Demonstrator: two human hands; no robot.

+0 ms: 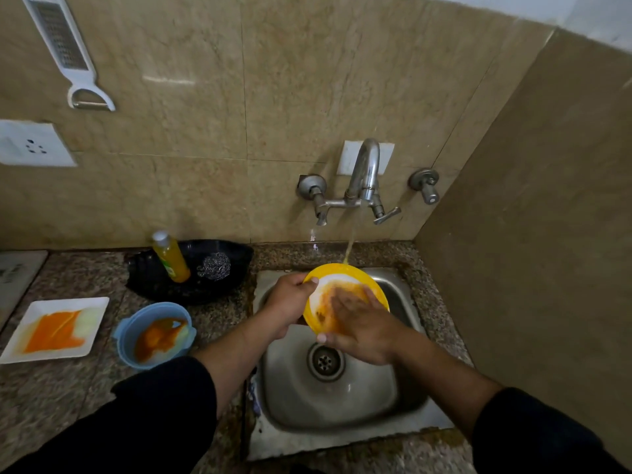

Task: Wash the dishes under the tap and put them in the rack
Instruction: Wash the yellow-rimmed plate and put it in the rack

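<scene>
Left hand [290, 297] is gripping the yellow plate [345, 297] by its rim, tilting it under the tap [366, 176] so the flat-open right hand [362, 328] is rubbing sauce off.

The left hand [290, 299] is holding a yellow plate [345, 295] by its rim, tilted over the sink [342, 398]. The right hand [362, 330] is lying flat on the orange-stained face of the plate. Water is running from the tap [366, 172] onto the upper rim. On the bench [68, 388], a blue bowl [154, 333] and a white square plate [56, 330] are standing with orange stains.
</scene>
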